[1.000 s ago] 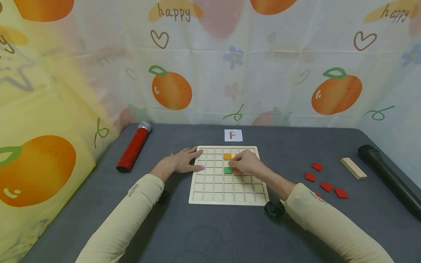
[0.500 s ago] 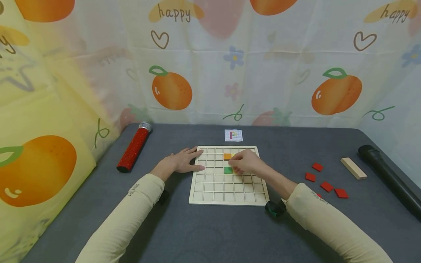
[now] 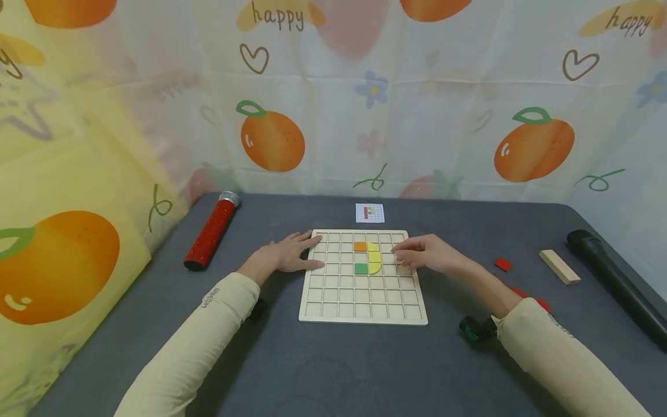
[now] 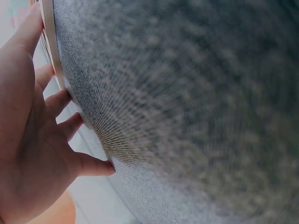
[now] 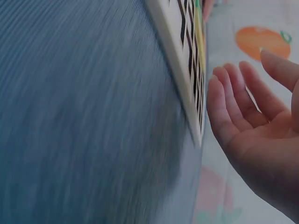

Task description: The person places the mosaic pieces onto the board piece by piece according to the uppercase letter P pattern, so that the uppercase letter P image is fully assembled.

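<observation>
A pale wooden grid board [image 3: 339,296] lies on the grey table. In its upper middle are an orange square tile [image 3: 360,247], a green square tile [image 3: 361,269] and a column of yellow pieces [image 3: 374,258], with rounded corners at top and bottom. My left hand [image 3: 289,255] rests at the board's left edge, thumb and fingers spread over the rim, as the left wrist view [image 4: 37,126] of that hand also shows. Over the right edge, my right hand [image 3: 429,255] hovers with loosely bent fingers; its right wrist view shows nothing between them.
Several red tiles [image 3: 502,264] lie to the right, partly hidden by the right forearm. Beyond them are a wooden block [image 3: 560,267] and a black tube-like object [image 3: 615,284]. A small printed pattern card [image 3: 370,213] sits behind the board. A red microphone [image 3: 211,234] lies at left.
My right hand has lifted off the coloured pieces and moved right to the board's edge, uncovering the yellow column. The left hand has stayed where it was.
</observation>
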Motion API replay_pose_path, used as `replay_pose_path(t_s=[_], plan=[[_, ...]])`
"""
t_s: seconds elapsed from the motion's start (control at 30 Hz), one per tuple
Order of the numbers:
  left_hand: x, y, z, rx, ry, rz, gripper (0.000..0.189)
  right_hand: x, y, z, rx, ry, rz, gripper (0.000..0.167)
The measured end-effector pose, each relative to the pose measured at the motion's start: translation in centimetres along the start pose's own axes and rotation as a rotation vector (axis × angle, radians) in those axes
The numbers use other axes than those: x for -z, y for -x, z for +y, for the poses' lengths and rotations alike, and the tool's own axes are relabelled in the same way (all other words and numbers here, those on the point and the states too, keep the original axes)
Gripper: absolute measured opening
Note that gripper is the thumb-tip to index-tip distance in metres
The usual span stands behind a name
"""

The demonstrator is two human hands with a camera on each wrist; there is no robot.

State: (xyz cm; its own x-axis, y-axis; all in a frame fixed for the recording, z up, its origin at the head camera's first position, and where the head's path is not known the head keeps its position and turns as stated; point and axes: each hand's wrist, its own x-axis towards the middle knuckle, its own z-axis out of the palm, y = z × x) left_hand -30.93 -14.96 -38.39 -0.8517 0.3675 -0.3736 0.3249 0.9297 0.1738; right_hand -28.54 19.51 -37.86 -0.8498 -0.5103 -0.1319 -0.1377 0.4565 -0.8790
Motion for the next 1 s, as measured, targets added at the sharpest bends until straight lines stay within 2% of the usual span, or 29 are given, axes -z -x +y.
replay_pose_path(t_s=[0.33,0.6,0.83,1.0], plan=[[-0.1,0.0,0.0,-0.012,-0.010,0.008,0.082,4.4,3.2,2.7,-0.046,-0.026,0.104,0.054],[0.0,0.0,0.0,-0.009,-0.005,0.005,0.083,7.8,5.4,4.8,-0.073,-0.075,0.175,0.054],[0.0,0.1,-0.1,-0.011,-0.002,-0.004,0.083,10.3,6.9,6.4,-0.158,-0.091,0.256,0.057],[0.2,0.0,0.0,-0.018,-0.001,-0.008,0.083,11.2,7.7,7.1,-0.223,-0.044,0.269,0.059]])
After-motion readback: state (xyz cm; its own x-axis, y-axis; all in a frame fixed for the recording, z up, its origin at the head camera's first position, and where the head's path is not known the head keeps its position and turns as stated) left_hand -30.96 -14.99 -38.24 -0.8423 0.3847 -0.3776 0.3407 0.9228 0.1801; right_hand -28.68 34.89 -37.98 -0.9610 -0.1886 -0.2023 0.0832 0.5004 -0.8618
